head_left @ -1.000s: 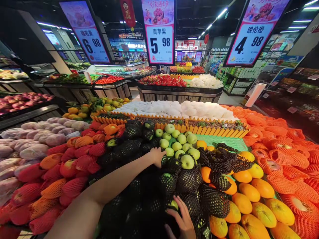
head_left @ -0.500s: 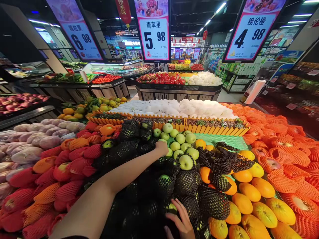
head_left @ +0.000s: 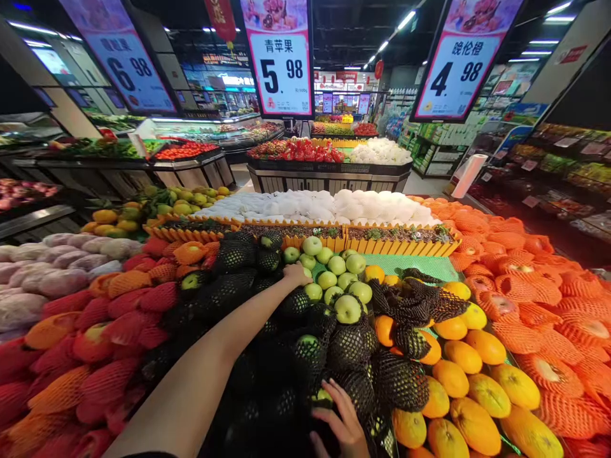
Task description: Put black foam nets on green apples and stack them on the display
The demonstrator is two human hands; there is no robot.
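Observation:
My left arm reaches across the pile, and my left hand (head_left: pixel 296 274) is at the loose green apples. Its fingers curl on a green apple (head_left: pixel 308 273) that shows only partly beside them; the rest is covered by the hand. Nearer me, my right hand (head_left: pixel 341 416) has its fingers spread, the fingertips beside a green apple in black foam netting (head_left: pixel 322 397). What lies under that palm is too dark to make out. Several bare green apples (head_left: pixel 347 309) sit right of my left hand, among netted ones (head_left: pixel 351 346).
Oranges (head_left: pixel 477 416) lie to the right, with loose black netting (head_left: pixel 415 296) over some. Fruit in red netting (head_left: pixel 119 327) fills the left; fruit in orange netting (head_left: pixel 548 318) fills the far right. A yellow picket planter (head_left: pixel 401 248) and white-netted fruit (head_left: pixel 367 207) stand behind. Price screens (head_left: pixel 278 70) hang overhead.
The view has shifted slightly, so most things appear further left. My left hand has moved a little left and away among the apples, and more green apple shows beside it. My right hand stays almost still.

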